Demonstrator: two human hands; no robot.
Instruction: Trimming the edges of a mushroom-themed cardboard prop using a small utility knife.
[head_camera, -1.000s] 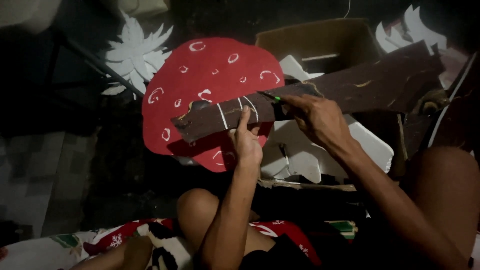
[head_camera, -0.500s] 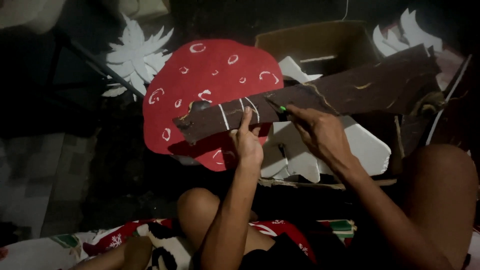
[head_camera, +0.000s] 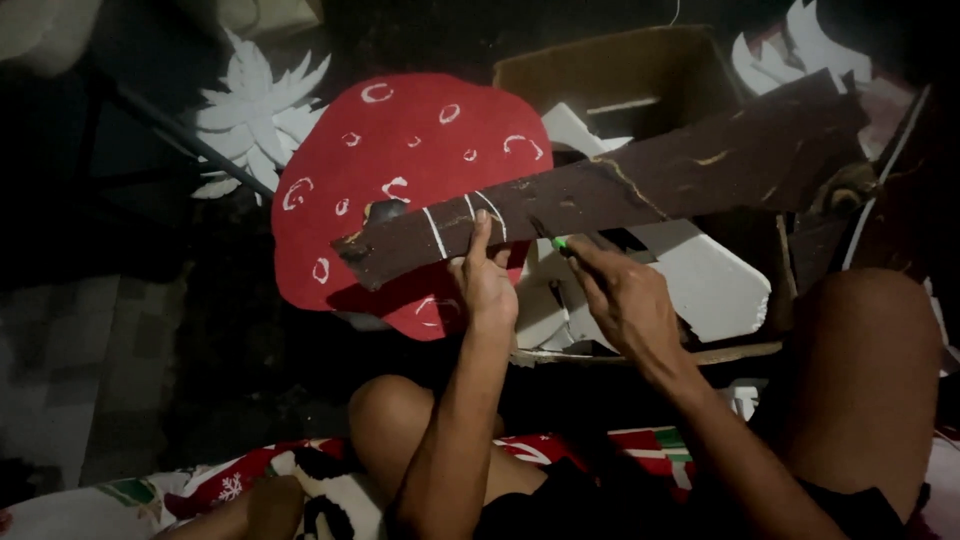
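Observation:
My left hand (head_camera: 484, 281) grips the lower edge of a long dark brown painted board (head_camera: 640, 185), thumb up on its face beside three white lines. The board runs from lower left to upper right across the view. My right hand (head_camera: 622, 297) holds a small green-tipped cutter (head_camera: 556, 241) with its tip against the board's lower edge. Behind the board's left end lies a red mushroom-cap cutout (head_camera: 400, 170) with white ring marks.
White foam pieces (head_camera: 700, 275) are piled under the board. A brown cardboard box (head_camera: 620, 70) stands at the back. A white flower-shaped cutout (head_camera: 255, 110) lies at the upper left. My bare knees (head_camera: 870, 330) frame the bottom of the view.
My right hand has slid down and left along the board with the cutter. The board has dropped slightly in view. My left hand keeps its grip.

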